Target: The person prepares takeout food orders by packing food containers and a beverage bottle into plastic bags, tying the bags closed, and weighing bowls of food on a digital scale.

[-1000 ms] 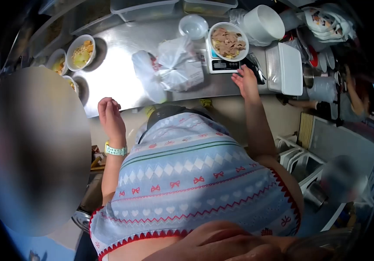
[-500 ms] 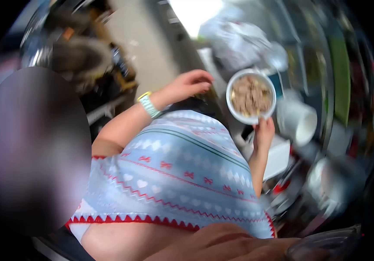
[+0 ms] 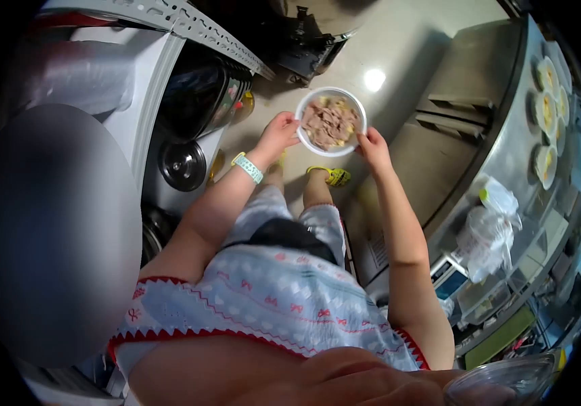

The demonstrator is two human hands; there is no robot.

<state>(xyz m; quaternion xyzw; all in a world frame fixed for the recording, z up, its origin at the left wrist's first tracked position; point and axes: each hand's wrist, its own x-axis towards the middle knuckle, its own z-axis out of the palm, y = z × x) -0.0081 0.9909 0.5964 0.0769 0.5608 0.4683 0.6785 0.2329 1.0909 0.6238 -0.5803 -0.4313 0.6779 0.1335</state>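
Held out in front of my body is a white round bowl (image 3: 302,130) filled with sliced meat (image 3: 331,122) and pale yellow pieces beneath it. My left hand (image 3: 279,133), with a pale green watch on the wrist, grips the rim on the left side. On the opposite side my right hand (image 3: 374,147) pinches the rim between thumb and fingers. The bowl hangs over the floor, roughly level, between the two hands.
On the right, a steel counter (image 3: 507,101) with drawers or doors bears several small plates (image 3: 545,111) and plastic bags (image 3: 486,237). To the left, a shelf rack (image 3: 152,128) holds dark containers and a black lid (image 3: 182,166). Dark equipment (image 3: 304,51) stands ahead.
The bowl has moved away from the counter, out over the floor. My left hand, free before, now grips its rim; my right hand keeps its hold. The view has turned toward the aisle.
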